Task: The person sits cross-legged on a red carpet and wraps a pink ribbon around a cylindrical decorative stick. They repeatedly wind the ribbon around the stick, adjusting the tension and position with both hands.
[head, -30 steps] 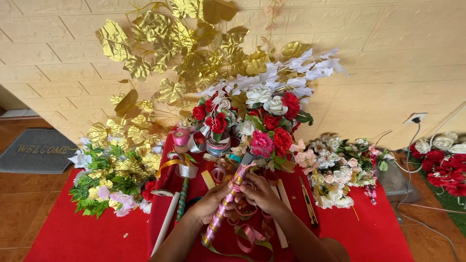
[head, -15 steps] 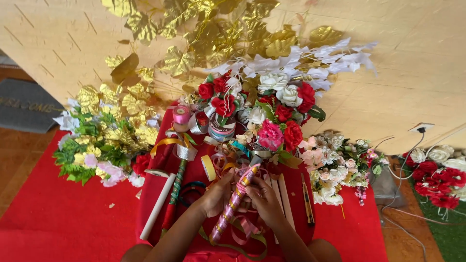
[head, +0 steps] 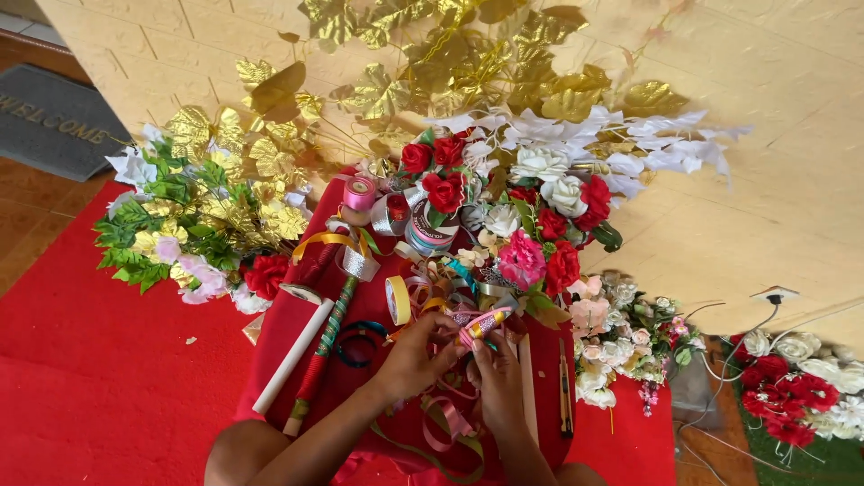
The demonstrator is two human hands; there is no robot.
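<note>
Over the near middle of the red cloth-covered table (head: 297, 333), my left hand (head: 409, 355) and right hand (head: 495, 382) are both pinching the ribbon-wrapped patterned stick (head: 484, 322), tilting it up for wrapping control.

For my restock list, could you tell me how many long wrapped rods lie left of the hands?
2: a white rod at the far left, and a red-and-green rod beside it, nearer the left hand. Others may be hidden.
</note>
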